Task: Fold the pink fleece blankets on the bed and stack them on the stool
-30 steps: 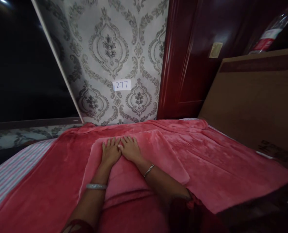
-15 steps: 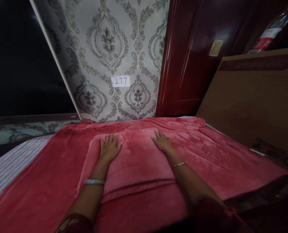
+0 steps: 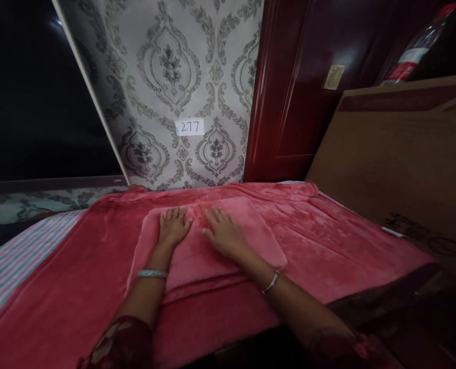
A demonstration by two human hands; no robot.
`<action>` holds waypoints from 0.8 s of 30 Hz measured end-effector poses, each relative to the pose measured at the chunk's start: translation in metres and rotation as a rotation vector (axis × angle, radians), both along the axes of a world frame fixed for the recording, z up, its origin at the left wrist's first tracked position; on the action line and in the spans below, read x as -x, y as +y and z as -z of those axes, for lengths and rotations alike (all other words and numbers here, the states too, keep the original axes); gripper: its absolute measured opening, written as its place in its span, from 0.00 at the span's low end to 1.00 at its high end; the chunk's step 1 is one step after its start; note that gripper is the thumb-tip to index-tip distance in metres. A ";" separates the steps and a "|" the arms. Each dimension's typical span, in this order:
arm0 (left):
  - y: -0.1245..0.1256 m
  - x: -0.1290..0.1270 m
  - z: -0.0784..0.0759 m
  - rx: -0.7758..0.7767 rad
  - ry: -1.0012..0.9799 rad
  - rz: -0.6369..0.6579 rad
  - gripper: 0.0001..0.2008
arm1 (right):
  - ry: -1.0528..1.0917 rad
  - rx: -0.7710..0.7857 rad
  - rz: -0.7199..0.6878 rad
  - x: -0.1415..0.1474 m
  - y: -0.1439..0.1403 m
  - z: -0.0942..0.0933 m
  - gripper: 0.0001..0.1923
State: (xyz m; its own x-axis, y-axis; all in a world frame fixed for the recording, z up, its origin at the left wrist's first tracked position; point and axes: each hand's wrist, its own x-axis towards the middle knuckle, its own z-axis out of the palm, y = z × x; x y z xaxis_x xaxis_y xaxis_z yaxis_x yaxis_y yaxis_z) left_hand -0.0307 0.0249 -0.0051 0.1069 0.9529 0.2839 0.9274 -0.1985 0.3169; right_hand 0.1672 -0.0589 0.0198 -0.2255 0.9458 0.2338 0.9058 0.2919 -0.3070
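Here, nearest of all, two dark red sleeves come in, the left one (image 3: 125, 341) at near left and the right one (image 3: 335, 348) at near right. Bare forearms reach from them toward the middle, with a pale bangle (image 3: 152, 274) around the left wrist and a thin silvery bracelet (image 3: 271, 283) around the right.

Beyond the wrists, a folded pink cloth (image 3: 197, 256) lies flat in the middle of a spread red-pink blanket (image 3: 85, 266); I cannot tell whether the two are one piece. Layered folds show along its near edge. The left hand (image 3: 173, 225) rests palm down on its far left part, fingers straight and slightly apart. The right hand (image 3: 224, 233) is over its far middle, just beside the left, fingers also apart and a little blurred; whether its palm presses the pile, I cannot tell.

At left, a striped cloth (image 3: 39, 246) shows past the blanket's edge. At right, a large cardboard box (image 3: 400, 154) stands beside the blanket, and a bottle (image 3: 410, 54) with a red cap rises above its top edge.

Farther off, a dark screen (image 3: 39, 92) fills the far left, patterned wallpaper (image 3: 170, 72) bears a label (image 3: 190, 126) reading 277, and a dark red wooden panel (image 3: 289, 102) carries a switch plate (image 3: 333, 77).
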 end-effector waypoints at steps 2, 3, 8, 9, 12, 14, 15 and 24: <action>0.000 0.000 0.000 -0.016 -0.024 0.005 0.24 | -0.006 0.046 -0.100 0.015 -0.012 0.011 0.34; 0.001 0.000 0.000 -0.021 -0.026 0.005 0.24 | -0.015 0.069 -0.111 0.015 -0.015 0.016 0.34; 0.003 0.000 0.001 -0.019 -0.001 0.016 0.23 | -0.077 0.096 0.111 -0.045 -0.022 0.035 0.34; 0.003 0.000 0.002 -0.019 -0.003 0.018 0.23 | -0.087 0.096 0.168 -0.061 -0.025 0.038 0.34; 0.003 -0.001 0.003 -0.035 -0.012 0.019 0.23 | -0.076 0.145 0.318 -0.102 -0.037 0.049 0.34; 0.001 -0.002 0.002 -0.045 -0.032 0.017 0.23 | -0.043 0.193 0.390 -0.121 -0.047 0.057 0.34; 0.000 -0.003 0.000 -0.049 -0.052 0.018 0.22 | -0.032 0.204 0.418 -0.129 -0.052 0.060 0.33; -0.054 -0.033 -0.023 -0.101 -0.495 0.237 0.19 | 0.028 -0.105 0.244 -0.096 -0.051 0.032 0.30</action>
